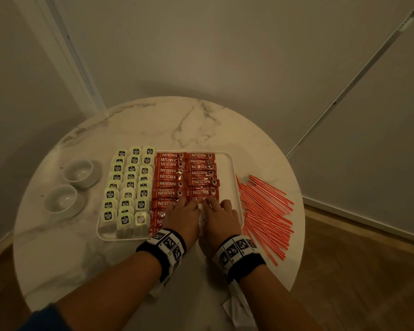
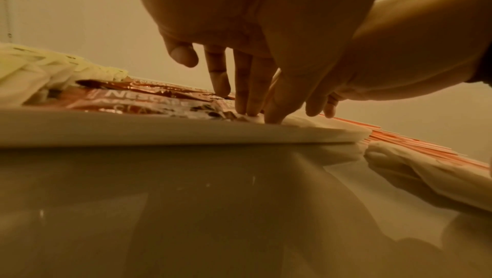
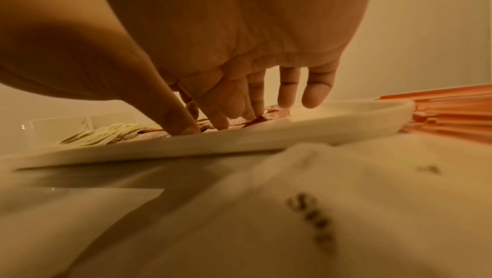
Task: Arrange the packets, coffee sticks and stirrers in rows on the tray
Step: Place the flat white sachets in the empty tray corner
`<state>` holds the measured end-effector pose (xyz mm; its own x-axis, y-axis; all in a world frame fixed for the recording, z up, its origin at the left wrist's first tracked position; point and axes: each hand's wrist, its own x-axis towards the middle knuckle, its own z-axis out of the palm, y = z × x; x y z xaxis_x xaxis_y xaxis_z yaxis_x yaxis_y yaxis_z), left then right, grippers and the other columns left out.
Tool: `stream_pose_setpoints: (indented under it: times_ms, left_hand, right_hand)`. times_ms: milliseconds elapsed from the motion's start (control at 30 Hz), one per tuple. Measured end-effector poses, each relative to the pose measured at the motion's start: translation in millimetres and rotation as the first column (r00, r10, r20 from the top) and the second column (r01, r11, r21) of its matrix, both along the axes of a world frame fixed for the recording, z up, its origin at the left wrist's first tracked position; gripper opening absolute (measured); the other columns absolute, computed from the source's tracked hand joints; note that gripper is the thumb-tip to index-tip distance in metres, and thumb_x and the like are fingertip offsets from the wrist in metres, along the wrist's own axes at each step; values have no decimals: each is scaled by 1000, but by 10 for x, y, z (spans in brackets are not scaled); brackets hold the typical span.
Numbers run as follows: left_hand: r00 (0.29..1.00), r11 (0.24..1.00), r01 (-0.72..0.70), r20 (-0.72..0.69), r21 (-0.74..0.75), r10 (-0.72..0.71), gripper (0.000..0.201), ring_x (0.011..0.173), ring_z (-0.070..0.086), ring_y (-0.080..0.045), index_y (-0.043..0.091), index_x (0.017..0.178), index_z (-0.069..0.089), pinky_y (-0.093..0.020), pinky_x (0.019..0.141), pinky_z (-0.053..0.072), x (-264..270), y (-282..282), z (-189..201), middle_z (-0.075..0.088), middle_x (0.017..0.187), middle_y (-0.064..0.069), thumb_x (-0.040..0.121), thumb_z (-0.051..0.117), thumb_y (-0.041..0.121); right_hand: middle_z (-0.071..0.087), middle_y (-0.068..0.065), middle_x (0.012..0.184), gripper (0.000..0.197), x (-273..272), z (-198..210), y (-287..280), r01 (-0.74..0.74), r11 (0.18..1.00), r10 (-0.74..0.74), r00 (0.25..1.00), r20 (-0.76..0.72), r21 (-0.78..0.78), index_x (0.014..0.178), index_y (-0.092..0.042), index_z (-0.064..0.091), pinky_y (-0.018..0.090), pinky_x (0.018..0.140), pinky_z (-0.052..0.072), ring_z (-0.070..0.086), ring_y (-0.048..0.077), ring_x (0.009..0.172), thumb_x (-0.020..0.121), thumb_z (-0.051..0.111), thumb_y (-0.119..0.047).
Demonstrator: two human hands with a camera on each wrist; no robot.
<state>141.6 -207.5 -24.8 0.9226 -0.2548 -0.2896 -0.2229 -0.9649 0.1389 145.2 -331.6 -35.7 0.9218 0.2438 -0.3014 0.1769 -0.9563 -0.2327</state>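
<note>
A white tray (image 1: 232, 168) sits on a round marble table (image 1: 177, 120). Pale green tea packets (image 1: 129, 185) fill its left side in three columns. Red coffee sticks (image 1: 170, 177) lie in two columns in the middle. Red-and-white stirrers (image 1: 265, 211) lie in a loose pile on the table, right of the tray. My left hand (image 1: 184, 203) and right hand (image 1: 212, 203) are side by side over the tray's near middle. Straight fingers of both touch the nearest sticks. In the left wrist view the left hand (image 2: 239, 103) presses sticks (image 2: 149, 101) down. The right hand (image 3: 226, 118) touches a stick beside the tray rim (image 3: 293, 135).
Two empty white cups (image 1: 78, 173) (image 1: 61, 199) stand left of the tray. White paper sachets (image 1: 234, 309) lie near the table's front edge under my wrists, and one sachet (image 3: 319, 198) shows close up. Walls stand behind the table, with wooden floor around it.
</note>
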Motion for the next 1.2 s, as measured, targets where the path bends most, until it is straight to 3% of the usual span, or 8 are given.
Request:
stream_pose_setpoints:
  times_ms: [167,900,1033,1200]
  left_hand:
    - [1000,1000,5,-1,-11,-5,43,127,32,-21,25,133,48,-40,101,28,-38,30,-8,45,136,9,91,53,32]
    - [1000,1000,10,-1,-28,-10,36,131,28,-24,27,128,52,-43,103,28,-14,45,-3,49,133,10,93,49,33]
    - [1000,999,8,4,-32,-8,33,127,31,-22,28,125,54,-42,101,30,-2,47,-29,51,130,10,92,50,32]
    - [1000,1000,14,24,-18,-13,33,126,32,-22,27,125,55,-42,100,30,5,59,-56,49,132,10,92,51,30]
  right_hand:
    - [20,-7,153,68,11,-33,28,-12,999,12,1000,-12,-39,148,-26,25,42,102,32,27,26,128,88,55,-36]
    - [20,-3,153,69,176,4,79,-41,994,41,999,-8,-97,150,-21,23,43,107,32,24,28,133,90,55,-35]
    - [22,-3,151,66,177,29,76,-46,995,46,999,2,-92,149,-22,25,42,106,33,26,27,131,90,54,-34]
    - [35,-4,145,50,160,102,-20,8,1000,-7,998,63,-11,141,-24,39,38,101,38,35,24,125,92,50,-26]
